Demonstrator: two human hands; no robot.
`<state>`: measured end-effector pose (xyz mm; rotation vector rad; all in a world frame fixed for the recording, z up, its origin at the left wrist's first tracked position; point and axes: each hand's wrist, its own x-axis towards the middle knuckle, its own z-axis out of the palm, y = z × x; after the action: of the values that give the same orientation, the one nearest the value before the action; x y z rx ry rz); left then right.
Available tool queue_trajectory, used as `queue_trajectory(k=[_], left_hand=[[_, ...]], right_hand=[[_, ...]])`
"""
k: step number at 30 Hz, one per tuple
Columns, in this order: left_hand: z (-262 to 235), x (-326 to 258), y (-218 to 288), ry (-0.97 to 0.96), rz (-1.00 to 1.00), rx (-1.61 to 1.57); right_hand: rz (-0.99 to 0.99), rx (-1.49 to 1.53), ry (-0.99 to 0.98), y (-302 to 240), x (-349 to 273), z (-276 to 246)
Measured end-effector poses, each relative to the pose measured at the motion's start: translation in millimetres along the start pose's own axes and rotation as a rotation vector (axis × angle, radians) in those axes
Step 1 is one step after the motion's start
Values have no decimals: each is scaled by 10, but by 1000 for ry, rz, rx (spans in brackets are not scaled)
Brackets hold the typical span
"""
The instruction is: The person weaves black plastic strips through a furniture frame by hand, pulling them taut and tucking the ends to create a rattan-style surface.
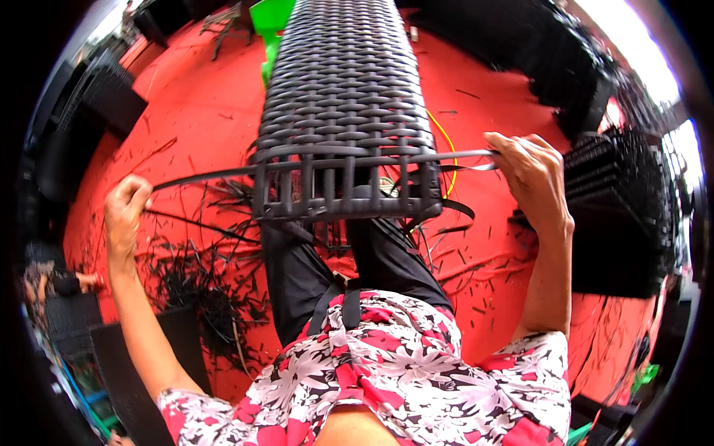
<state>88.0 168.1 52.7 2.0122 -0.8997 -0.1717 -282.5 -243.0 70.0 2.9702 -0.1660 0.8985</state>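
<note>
A long black woven panel (342, 82) on a frame stretches away from me, its near end (349, 204) showing bare crossbars. One flat dark strip (201, 178) runs through the uprights near that end and sticks out on both sides. My left hand (126, 212) is closed, pinching the strip out to the left of the panel. On the right, my right hand (532, 175) grips the other side of the strip, level with the panel's edge. Both arms are spread wide. A thin dark strand also trails from beside my left hand toward the frame.
Cut black strips lie heaped (197, 290) on the red floor covering (476, 89), left of my legs. Stacked black woven pieces (617, 208) stand at the right, more at the far left. A bright green object (271, 18) stands behind the panel; a yellow cord (444, 137) runs beside it.
</note>
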Motion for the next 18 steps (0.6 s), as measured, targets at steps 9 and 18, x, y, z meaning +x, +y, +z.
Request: queue_trajectory(k=[9, 18], left_hand=[[-543, -70, -668, 114, -86, -69], [-408, -103, -828, 86, -140, -74]], right_hand=[[97, 369, -142, -140, -102, -25], [182, 639, -150, -33, -150, -84]])
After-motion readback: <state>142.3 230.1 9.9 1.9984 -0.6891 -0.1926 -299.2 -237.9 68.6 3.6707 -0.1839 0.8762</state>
